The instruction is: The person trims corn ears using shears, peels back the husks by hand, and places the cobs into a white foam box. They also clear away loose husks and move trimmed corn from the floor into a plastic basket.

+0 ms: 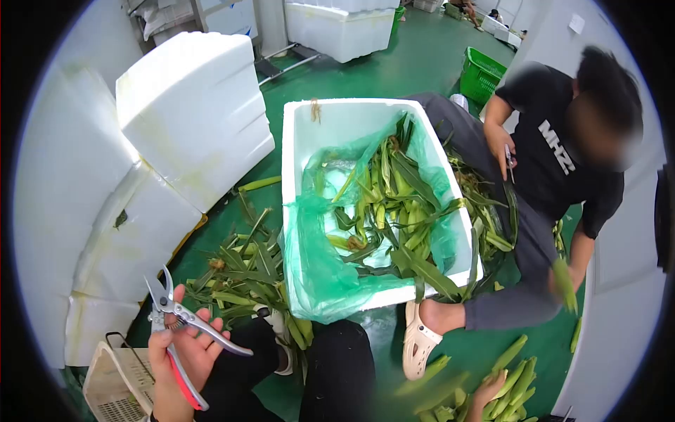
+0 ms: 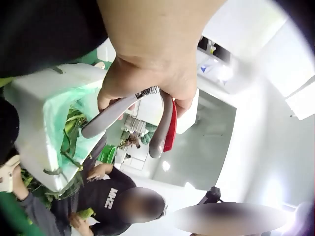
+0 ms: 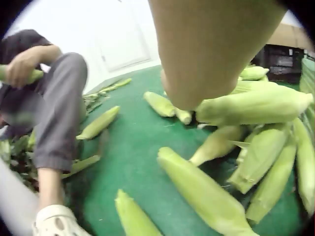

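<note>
In the head view my left hand (image 1: 199, 360) holds a pair of pruning shears (image 1: 216, 336) at the lower left. Their blades point up and stand apart, and one handle has a red outer side. The left wrist view shows the shears' spread handles (image 2: 106, 120) below the palm. At the lower right my right hand (image 1: 486, 389) is down among husk-covered corn ears (image 1: 519, 387). In the right wrist view the forearm hides most of its fingers, with one ear (image 3: 256, 105) right beside the hand; whether it is gripped I cannot tell.
A white foam box (image 1: 299, 119) lined with a green bag holds stripped husks. More husks (image 1: 246, 271) lie left of it. Another person (image 1: 555, 141) sits at the right, holding a corn ear (image 1: 564, 285). Foam boxes (image 1: 190, 105) stand left; a white basket (image 1: 116, 380) stands lower left.
</note>
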